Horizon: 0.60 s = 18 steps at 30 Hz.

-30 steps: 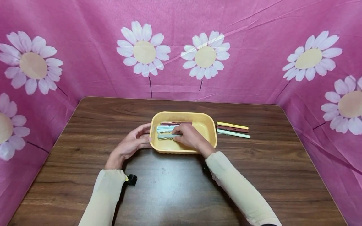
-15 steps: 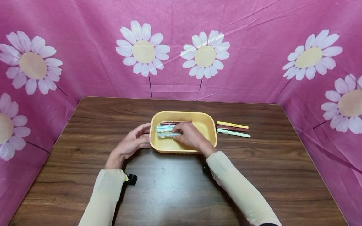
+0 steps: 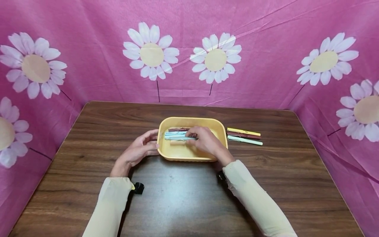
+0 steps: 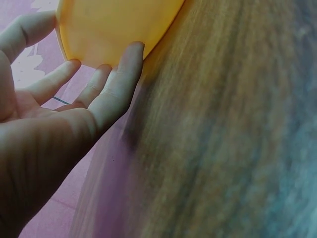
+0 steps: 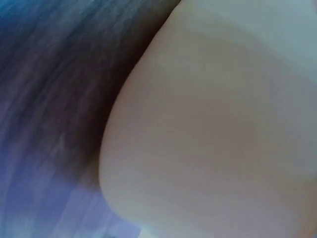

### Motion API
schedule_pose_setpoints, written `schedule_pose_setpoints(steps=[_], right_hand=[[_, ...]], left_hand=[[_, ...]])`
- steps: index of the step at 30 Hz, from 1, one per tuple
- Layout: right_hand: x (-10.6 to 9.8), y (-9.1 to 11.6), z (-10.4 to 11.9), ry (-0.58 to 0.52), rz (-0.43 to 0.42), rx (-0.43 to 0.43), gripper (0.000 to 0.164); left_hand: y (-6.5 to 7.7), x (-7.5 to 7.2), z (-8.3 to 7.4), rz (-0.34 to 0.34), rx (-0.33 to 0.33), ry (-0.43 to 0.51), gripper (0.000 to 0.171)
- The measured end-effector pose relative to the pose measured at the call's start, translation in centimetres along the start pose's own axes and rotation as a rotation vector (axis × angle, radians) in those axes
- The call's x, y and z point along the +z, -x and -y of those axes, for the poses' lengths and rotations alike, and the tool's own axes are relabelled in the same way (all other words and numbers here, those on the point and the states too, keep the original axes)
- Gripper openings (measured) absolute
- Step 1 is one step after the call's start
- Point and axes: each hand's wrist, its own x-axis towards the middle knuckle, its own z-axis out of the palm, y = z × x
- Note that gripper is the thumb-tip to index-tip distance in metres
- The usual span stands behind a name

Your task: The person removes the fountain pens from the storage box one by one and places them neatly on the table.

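Note:
Inside a yellow plastic bin (image 3: 189, 159), my right hand (image 3: 204, 140) pinches the right end of a grey-blue pen (image 3: 179, 138) with a metal clip. Light blue pens (image 3: 174, 134) lie right behind it, and a dark red pen (image 3: 179, 129) lies along the far wall. My left hand (image 3: 140, 148) rests at the bin's left end. In the left wrist view its spread fingers (image 4: 124, 74) touch the outside of the bin wall (image 4: 114, 34). A blurred skin surface (image 5: 208, 129) fills most of the right wrist view, which hides the right fingertips.
Just right of the bin, a yellow pen (image 3: 244, 131), a dark red pen (image 3: 245, 135) and a pale mint pen (image 3: 245, 140) lie side by side on the brown wooden table (image 3: 171, 197). A pink cloth (image 3: 183, 19) with white flowers hangs around the table's back and sides.
My right hand has shifted right and slightly away with the grey-blue pen, which now lies close beside the light blue pens. The left hand and the bin have stayed put.

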Motion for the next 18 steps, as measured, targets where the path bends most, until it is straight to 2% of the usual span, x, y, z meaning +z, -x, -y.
schedule_pose_setpoints(steps=[9, 18], right_hand=[[-0.7, 0.9, -0.6, -0.020, -0.012, 0.025, 0.016], [-1.6, 1.8, -1.2, -0.038, -0.047, 0.012, 0.020]], left_hand=[[0.1, 0.1, 0.0, 0.002, 0.003, 0.006, 0.068], [0.0, 0.1, 0.1, 0.001, 0.005, 0.009, 0.068]])
